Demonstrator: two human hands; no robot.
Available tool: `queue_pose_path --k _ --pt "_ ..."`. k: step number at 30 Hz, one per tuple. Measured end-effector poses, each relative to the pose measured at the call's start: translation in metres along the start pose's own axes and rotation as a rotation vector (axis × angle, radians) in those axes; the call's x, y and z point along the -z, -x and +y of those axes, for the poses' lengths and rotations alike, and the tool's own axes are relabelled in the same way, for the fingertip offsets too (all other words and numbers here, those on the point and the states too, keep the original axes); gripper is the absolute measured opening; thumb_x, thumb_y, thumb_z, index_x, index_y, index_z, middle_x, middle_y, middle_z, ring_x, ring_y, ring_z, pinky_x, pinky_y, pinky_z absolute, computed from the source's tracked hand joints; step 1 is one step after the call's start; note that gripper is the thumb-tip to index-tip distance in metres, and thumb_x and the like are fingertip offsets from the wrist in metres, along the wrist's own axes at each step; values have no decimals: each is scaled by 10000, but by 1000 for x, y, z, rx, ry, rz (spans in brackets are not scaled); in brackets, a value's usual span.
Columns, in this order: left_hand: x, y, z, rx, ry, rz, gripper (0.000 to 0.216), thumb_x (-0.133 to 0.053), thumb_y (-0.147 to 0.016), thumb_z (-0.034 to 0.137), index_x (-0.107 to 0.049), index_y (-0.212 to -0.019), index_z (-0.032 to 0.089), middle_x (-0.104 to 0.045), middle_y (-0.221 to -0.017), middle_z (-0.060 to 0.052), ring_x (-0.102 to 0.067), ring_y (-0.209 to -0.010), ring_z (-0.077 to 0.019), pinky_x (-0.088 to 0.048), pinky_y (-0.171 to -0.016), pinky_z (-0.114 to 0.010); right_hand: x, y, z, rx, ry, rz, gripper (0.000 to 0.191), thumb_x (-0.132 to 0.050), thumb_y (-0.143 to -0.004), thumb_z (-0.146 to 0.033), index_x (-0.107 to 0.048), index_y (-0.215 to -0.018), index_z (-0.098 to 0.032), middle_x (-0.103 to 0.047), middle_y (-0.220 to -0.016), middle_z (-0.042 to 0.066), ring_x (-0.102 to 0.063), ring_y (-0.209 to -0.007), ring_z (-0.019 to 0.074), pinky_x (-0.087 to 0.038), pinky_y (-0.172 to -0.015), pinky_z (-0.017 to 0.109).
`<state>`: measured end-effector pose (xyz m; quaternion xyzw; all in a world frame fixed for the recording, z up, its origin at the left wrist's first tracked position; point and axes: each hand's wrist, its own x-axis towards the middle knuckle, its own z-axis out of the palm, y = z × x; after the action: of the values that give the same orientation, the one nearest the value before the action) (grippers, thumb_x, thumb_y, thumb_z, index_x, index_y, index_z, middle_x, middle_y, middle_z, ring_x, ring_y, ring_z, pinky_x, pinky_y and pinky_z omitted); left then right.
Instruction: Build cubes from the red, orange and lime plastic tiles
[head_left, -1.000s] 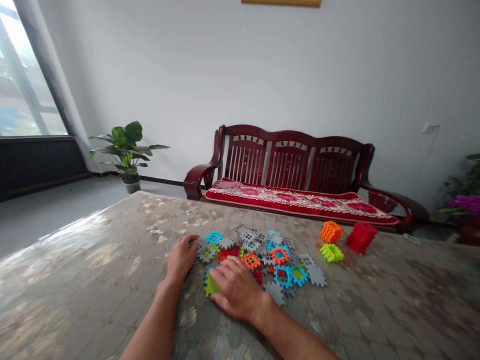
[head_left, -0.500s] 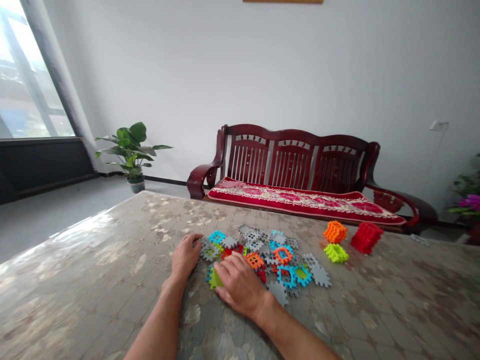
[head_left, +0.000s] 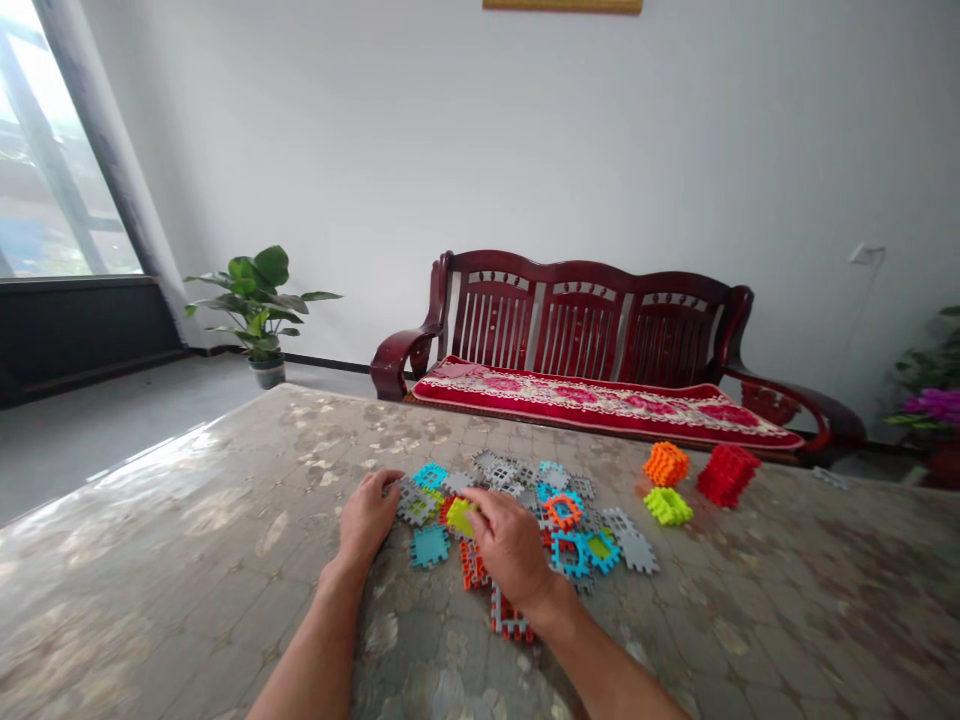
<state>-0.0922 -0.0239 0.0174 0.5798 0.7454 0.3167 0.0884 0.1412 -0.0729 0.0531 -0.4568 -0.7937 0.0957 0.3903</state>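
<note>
My right hand is over the near part of a heap of toothed plastic tiles, pinching a yellow-green tile between thumb and fingers. My left hand rests on the table at the heap's left edge, fingers loosely curled with a gap at the thumb, beside a grey grid tile. Nothing shows in it. A blue tile lies flat between the hands. Below my right hand are red tiles and a grey frame tile, partly covered by the hand. An orange ring tile lies to the right.
Right of the heap stand an orange stack, a yellow-green stack and a red stack of tiles. A patterned cloth covers the table. Behind it are a wooden bench and a potted plant.
My right hand has shifted right and slightly up with the yellow-green tile, uncovering the blue tile. Red tiles and a grey frame tile now show near its wrist. My left hand has barely moved.
</note>
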Motion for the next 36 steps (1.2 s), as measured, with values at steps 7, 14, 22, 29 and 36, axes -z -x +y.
queue_pose_path --k 7,14,22,29,36 --pt "1 -1 0 11 -43 -23 330 -447 -879 284 -699 -1089 244 -711 -1149 -55 -669 -979 -212 -492 -774 -270 67 -8 82 -432 -46 160 308 -511 -831 -297 -711 -1056 -233 -767 -935 41 -706 -860 211 -525 -799 320" --pt "1 -2 1 9 -49 -14 321 -452 -875 285 -712 -1063 257 -724 -1114 -43 -671 -960 -204 -488 -741 -249 88 20 160 -632 -101 186 419 -616 -695 -337 -720 -1054 -148 -748 -1068 127 -703 -975 262 -538 -881 371" --pt "3 -1 4 7 -69 -21 334 -452 -869 277 -717 -1071 255 -724 -1111 -49 -674 -940 -203 -490 -737 -252 86 19 157 -605 -197 43 567 -722 -632 -480 -720 -1078 -132 -750 -1063 127 -705 -946 294 -548 -865 412" --pt "5 0 6 22 -83 -20 329 -469 -863 281 -721 -1073 262 -727 -1122 -41 -678 -934 -211 -493 -716 -258 80 20 148 -511 -79 -22 432 -709 -680 -466 -739 -1010 -189 -762 -1028 80 -696 -972 278 -520 -903 392" --pt "3 -2 2 1 -94 -29 334 -456 -867 294 -710 -1083 262 -727 -1122 -38 -680 -951 -212 -491 -721 -254 85 16 138 -514 85 104 550 -672 -695 -376 -657 -1215 -197 -725 -1137 94 -662 -1055 254 -491 -935 361"
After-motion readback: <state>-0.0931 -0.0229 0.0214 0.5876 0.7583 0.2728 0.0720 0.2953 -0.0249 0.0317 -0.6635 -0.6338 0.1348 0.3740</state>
